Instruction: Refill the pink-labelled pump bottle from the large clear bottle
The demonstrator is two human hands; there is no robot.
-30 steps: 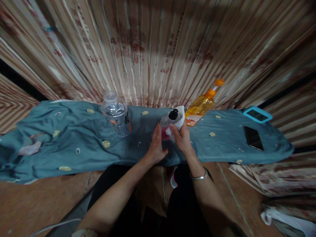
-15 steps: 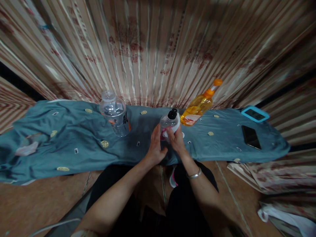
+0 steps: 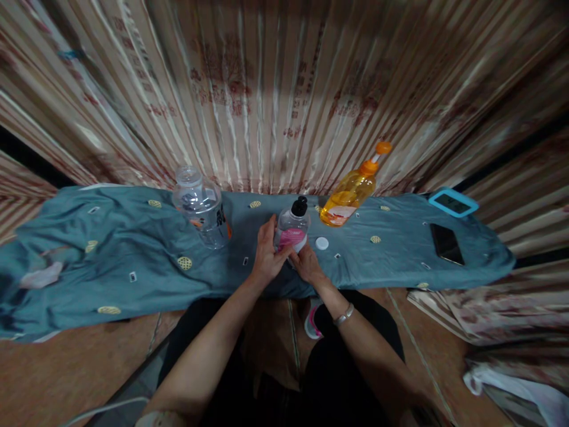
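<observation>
Fingers (image 3: 267, 233) on 1 blk-top btl (image 3: 292, 226)

Pink label (image 3: 292, 237), black cap (image 3: 299, 207), yellow-patterned teal cloth (image 3: 360, 261)

Between the large clear bottle (image 3: 202, 216) and the left hand (image 3: 267, 255), a bare strip of surface (image 3: 242, 237) gives a way back to the curtain (image 3: 275, 89), which walls off the far edge. The black-topped bottle (image 3: 291, 231), with both hands around it, blocks the middle. Just beside the right hand (image 3: 307, 265) lies the low white cap (image 3: 322, 243); beyond it, the tall orange pump bottle (image 3: 349, 198) bars the way. From there to the phone (image 3: 447, 244) and blue-framed device (image 3: 453, 203) stretches open room, as it does left of the clear bottle.
</observation>
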